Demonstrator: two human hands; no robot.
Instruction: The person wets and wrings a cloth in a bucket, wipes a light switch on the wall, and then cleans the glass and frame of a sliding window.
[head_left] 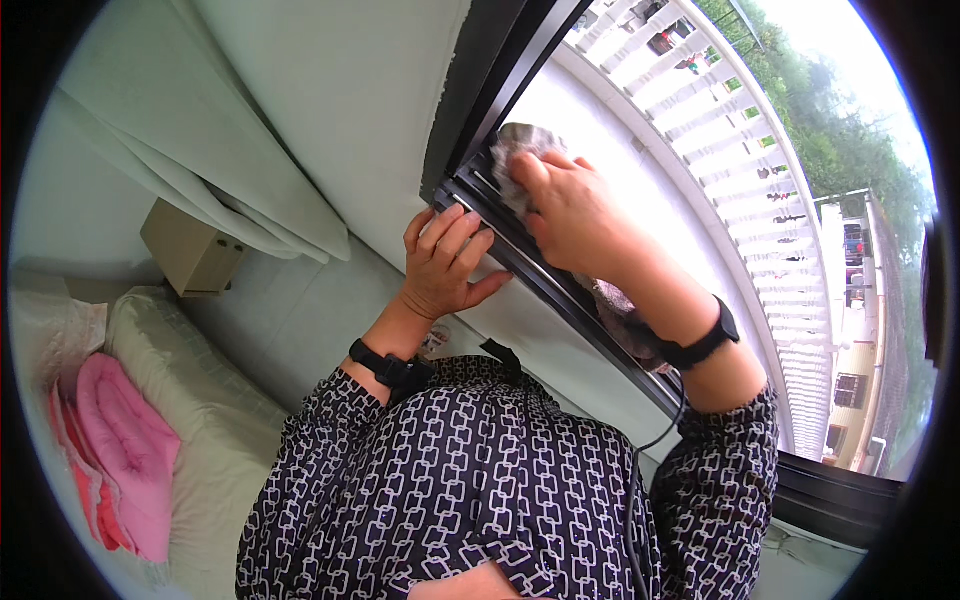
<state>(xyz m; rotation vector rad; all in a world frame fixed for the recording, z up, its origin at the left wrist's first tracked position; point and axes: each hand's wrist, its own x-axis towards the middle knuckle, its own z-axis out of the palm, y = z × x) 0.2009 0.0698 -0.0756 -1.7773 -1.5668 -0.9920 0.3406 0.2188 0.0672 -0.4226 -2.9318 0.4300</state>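
Observation:
My right hand is closed round a crumpled grey cloth and presses it into the corner of a dark window frame, where the upright meets the sill track. My left hand rests on the inner edge of the window track, palm down with its fingers spread and holding nothing. Under my right forearm a second crumpled, speckled cloth lies along the track, partly hidden by the arm. Both wrists wear black straps.
Outside stand a white balustrade, trees and a building. Indoors, a pale curtain hangs at the left beside a small cabinet. A bed carries a pink folded quilt. A black cable runs past my right side.

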